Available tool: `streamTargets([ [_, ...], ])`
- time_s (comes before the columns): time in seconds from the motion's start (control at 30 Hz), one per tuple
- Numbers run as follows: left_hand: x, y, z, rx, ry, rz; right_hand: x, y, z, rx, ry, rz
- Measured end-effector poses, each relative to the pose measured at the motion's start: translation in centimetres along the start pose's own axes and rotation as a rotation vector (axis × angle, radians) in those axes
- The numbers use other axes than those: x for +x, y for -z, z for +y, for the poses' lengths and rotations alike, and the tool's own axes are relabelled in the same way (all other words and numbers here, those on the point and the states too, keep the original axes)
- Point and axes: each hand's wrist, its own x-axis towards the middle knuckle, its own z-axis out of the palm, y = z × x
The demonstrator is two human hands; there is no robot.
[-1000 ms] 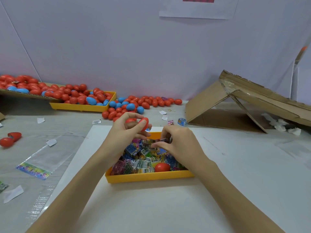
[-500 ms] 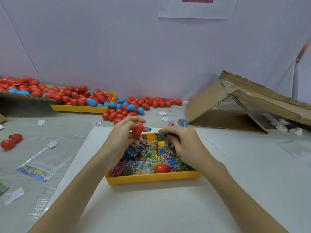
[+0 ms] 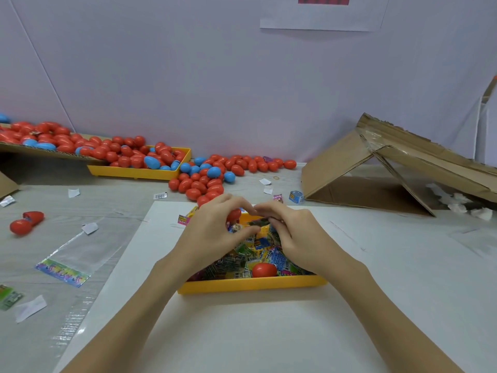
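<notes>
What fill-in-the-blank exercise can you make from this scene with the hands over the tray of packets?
The left hand grips a small plastic egg coloured ____.
The right hand pinches a small dark packet over a shallow plastic tray coloured ____.
In the heap of plastic eggs near the wall, the few not red are ____.
The collapsed brown cardboard box lies to the person's ____.
Missing words: red; yellow; blue; right.
</notes>
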Motion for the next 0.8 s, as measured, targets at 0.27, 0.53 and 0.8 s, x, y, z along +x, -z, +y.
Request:
streamTargets([
  [0.27, 0.19, -0.1, -0.41, 0.02, -0.06, 0.078, -0.02, -0.32, -0.13, 0.08, -0.005, -0.003],
  [0.53, 0.07, -0.03, -0.34, 0.054, -0.012, -0.033, 0.11, -0.18, 0.27, 0.012, -0.032, 0.146],
  [0.8, 0.28, 0.07, -0.62, -0.022, 0.032, 0.078, 0.16, -0.31, -0.12, -0.031, -0.098, 0.155],
])
